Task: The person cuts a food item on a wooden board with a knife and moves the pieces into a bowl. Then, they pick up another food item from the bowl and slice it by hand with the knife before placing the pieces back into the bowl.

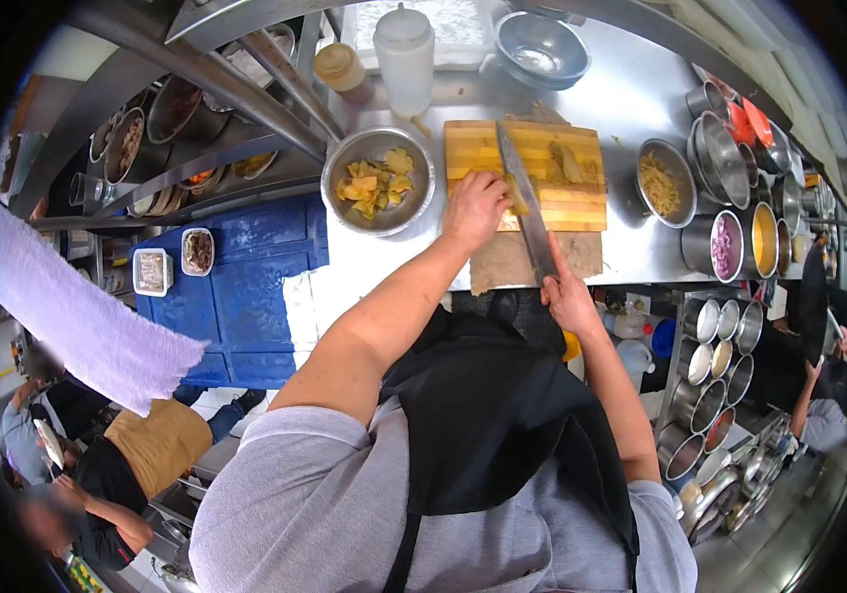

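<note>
My right hand is wrapped round the handle of a large kitchen knife, its long blade slanting up across a striped wooden cutting board. My left hand presses a yellow-green vegetable piece to the board, fingers bent, right beside the blade. Right of the knife lie more yellow-green pieces. Under the board's near edge sticks out a brown cloth. To the left stands a steel bowl with yellow-green chunks; at the right, a smaller steel bowl holds thin yellowish strips.
Behind the board stand a white squeeze bottle, a brown-capped jar and a metal bowl. Several containers, one with chopped purple onion, line the right end. A blue surface lies left. Other people are at both sides.
</note>
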A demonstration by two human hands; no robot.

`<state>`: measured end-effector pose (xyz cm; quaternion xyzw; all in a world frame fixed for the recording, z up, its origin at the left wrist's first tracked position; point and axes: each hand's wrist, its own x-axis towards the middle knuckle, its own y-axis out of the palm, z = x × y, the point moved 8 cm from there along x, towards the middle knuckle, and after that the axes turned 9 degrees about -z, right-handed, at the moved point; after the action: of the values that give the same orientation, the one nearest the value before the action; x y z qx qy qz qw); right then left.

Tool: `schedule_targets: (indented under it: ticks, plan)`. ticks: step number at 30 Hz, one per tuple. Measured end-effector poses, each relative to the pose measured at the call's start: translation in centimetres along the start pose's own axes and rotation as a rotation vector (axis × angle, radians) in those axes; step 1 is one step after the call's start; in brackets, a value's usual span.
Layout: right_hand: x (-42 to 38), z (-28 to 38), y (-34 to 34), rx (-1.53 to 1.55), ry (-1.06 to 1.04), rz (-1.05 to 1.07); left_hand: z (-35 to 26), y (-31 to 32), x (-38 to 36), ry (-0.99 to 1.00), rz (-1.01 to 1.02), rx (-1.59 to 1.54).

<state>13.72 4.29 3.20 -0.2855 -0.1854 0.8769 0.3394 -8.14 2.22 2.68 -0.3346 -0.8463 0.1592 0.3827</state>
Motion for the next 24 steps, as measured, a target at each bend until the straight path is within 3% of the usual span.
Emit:
schedule_targets:
  ticks: [12,17,20,24]
  plan:
    - [-6.5,-0.8,-3.1,-0.272,0.185,0.132,0.8,0.3,-0.1,-0.091,0.053,0.002]
    - [-11.7,-0.9,-5.2,-0.392,0.142,0.119,0.7,0.1,1.0,-0.098,-0.004,-0.003]
    - [-13.7,-1.7,-6.1,-0.373,0.176,0.131,1.3,1.3,1.6,-0.117,0.158,0.055]
    - [-14.9,-1.7,-7.4,-0.324,0.176,0.031,2.2,0.4,2.4,-0.299,0.141,-0.066]
